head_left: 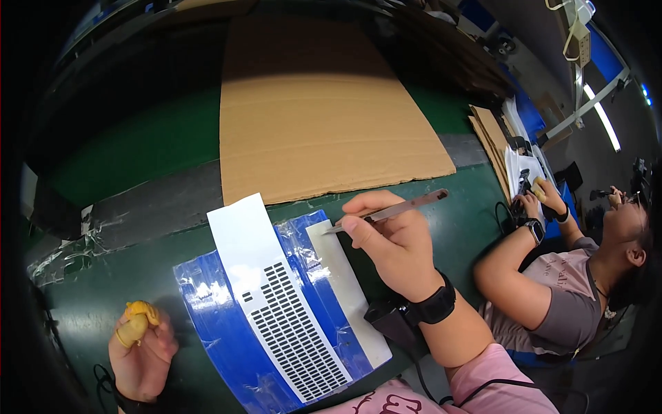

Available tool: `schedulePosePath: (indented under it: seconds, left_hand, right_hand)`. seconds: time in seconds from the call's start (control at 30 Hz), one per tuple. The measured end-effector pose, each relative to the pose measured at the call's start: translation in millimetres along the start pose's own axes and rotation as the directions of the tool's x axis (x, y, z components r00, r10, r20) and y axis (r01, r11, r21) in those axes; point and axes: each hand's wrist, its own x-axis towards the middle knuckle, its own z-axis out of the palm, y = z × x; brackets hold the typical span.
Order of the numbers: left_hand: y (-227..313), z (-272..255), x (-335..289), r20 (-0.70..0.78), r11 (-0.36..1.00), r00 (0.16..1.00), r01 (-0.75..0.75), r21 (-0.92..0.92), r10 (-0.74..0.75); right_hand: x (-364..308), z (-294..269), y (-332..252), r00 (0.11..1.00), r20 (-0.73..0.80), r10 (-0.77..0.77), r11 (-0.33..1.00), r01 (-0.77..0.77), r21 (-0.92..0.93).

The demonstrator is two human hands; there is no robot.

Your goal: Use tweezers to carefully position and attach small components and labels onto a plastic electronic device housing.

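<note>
My right hand (pixel 396 245) grips a pair of tweezers (pixel 417 201), slim and metallic. Their tips reach the upper end of a cream strip (pixel 345 283) along the right side of a blue board (pixel 214 310) covered with clear tape. Across the board lies a white sheet (pixel 241 234) with rows of small black rectangular stickers (pixel 296 338), thinner at the upper left of the block. Left of the board, my left hand (pixel 141 355) is raised palm up, yellow finger cots (pixel 138 321) on its thumb and a finger. Those two tips are pressed together; anything between them is hidden.
A large cardboard sheet (pixel 324 131) covers the far part of the green table (pixel 76 297). Beside my right wrist sits a black box-shaped device (pixel 389 321) with a cable. At right, a co-worker (pixel 545 290) handles small dark parts near stacked cardboard (pixel 491 148).
</note>
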Motion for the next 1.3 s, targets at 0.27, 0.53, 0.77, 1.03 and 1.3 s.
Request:
schedulePosePath:
  seconds: [0.27,0.53,0.77,1.03,1.3]
  left_hand:
    - [1.5,3.0,-0.7,0.020,1.000,1.000,0.002,0.013,-0.002]
    - [2.0,-1.2,-1.1,0.025,1.000,1.000,-0.004,0.024,0.003]
    - [2.6,-3.9,-6.6,-0.024,0.998,1.000,-0.018,0.055,0.019]
    - [3.1,3.3,-13.0,-0.020,1.000,1.000,-0.004,0.031,0.005]
    - [-9.0,-3.0,3.0,0.049,0.996,0.998,0.030,0.081,-0.034]
  right_hand:
    - [2.0,-3.0,-2.6,0.997,0.056,0.055,0.994,-0.049,-0.099]
    - [0.2,-0.2,-5.7,0.997,0.059,0.058,0.991,-0.051,-0.124]
    - [1.2,1.4,-7.3,0.997,-0.010,0.077,0.971,-0.073,0.228]
    - [16.7,-38.5,-37.7,0.423,0.592,-0.686,0.472,-0.361,0.804]
    - [-30.6,-48.7,-21.6,0.722,0.575,-0.385,0.516,-0.349,0.783]
